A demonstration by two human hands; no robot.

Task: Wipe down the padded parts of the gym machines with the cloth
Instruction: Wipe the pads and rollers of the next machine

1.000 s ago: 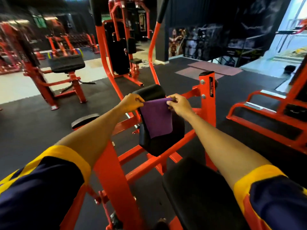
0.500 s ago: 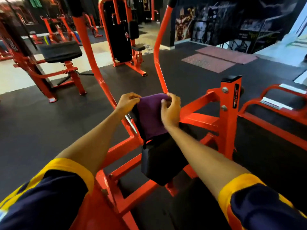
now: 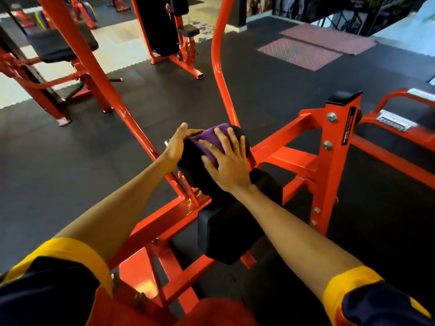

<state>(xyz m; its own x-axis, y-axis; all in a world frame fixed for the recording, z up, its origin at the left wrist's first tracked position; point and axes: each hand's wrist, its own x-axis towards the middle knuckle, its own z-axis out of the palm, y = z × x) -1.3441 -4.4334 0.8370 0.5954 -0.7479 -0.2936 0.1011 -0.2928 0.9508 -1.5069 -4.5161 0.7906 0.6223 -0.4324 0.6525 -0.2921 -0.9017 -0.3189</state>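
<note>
A purple cloth (image 3: pixel 208 140) lies over the top of a black chest pad (image 3: pixel 190 161) on an orange machine in the middle of the view. My right hand (image 3: pixel 226 158) lies flat on the cloth with fingers spread, pressing it against the pad. My left hand (image 3: pixel 177 143) cups the pad's left side, its fingers reaching over the top edge by the cloth. The pad's lower part (image 3: pixel 230 234) shows below my right forearm.
Orange frame bars (image 3: pixel 296 128) and an upright post (image 3: pixel 339 147) surround the pad. Two curved orange arms (image 3: pixel 219 62) rise behind it. Another bench (image 3: pixel 61 44) stands at the far left, a low orange frame (image 3: pixel 397 111) at the right. Black rubber flooring lies around.
My head has come closer, looking more steeply down on the pad. My right hand went from pinching the cloth's top corner to lying flat on it. My left hand let go of the cloth's corner and now cups the pad's side.
</note>
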